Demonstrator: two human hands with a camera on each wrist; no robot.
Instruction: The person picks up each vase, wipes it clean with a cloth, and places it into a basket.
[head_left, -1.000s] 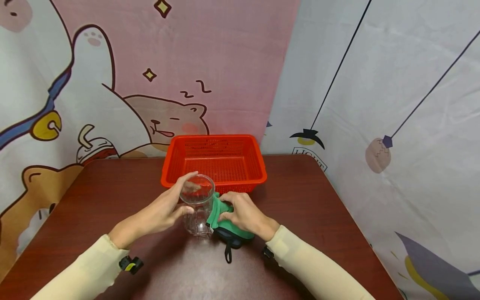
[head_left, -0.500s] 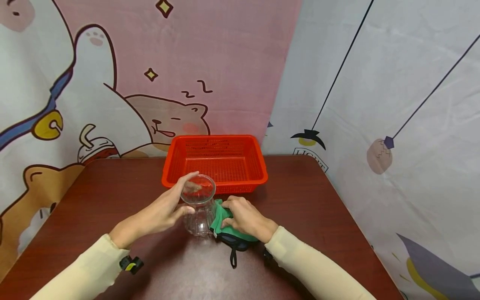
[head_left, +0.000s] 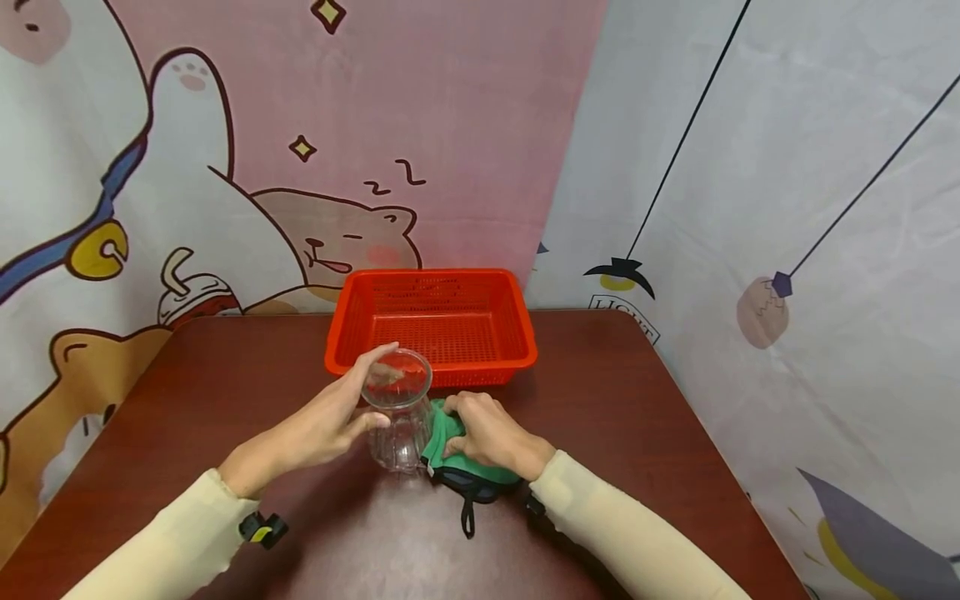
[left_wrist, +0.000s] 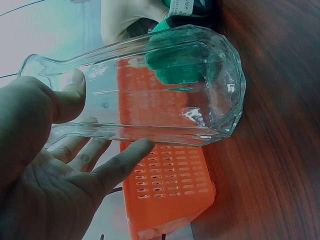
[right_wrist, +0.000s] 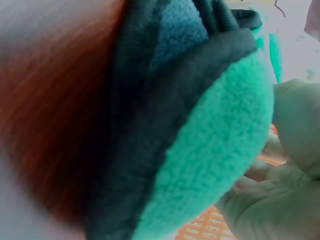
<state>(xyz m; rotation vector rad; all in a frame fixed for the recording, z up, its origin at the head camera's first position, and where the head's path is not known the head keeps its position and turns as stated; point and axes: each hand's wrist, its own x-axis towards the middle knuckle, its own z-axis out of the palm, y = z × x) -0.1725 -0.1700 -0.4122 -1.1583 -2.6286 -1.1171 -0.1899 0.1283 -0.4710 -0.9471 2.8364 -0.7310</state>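
Observation:
A clear glass vase (head_left: 400, 427) with a flared rim stands upright in front of the basket. My left hand (head_left: 318, 427) holds it from the left; in the left wrist view the thumb (left_wrist: 71, 100) lies across the glass near its mouth, with fingers on the other side. On the vase's right, my right hand (head_left: 491, 433) pinches a bunched green cloth (head_left: 444, 429) with dark edging, its folds close against the glass. A black loop (head_left: 468, 518) hangs from the cloth toward me. Up close, the right wrist view shows the cloth's fuzzy green face (right_wrist: 215, 145).
Behind the vase sits a red perforated plastic basket (head_left: 431, 367) with nothing visible in it. The dark reddish-brown table (head_left: 615, 417) meets cartoon-printed fabric (head_left: 465, 125) at the back and right. A small black device (head_left: 262, 529) is worn at the left wrist.
My right hand has drawn the cloth slightly right and toward me, lower along the vase's side, then stayed nearly still. The left hand and the vase have stayed put.

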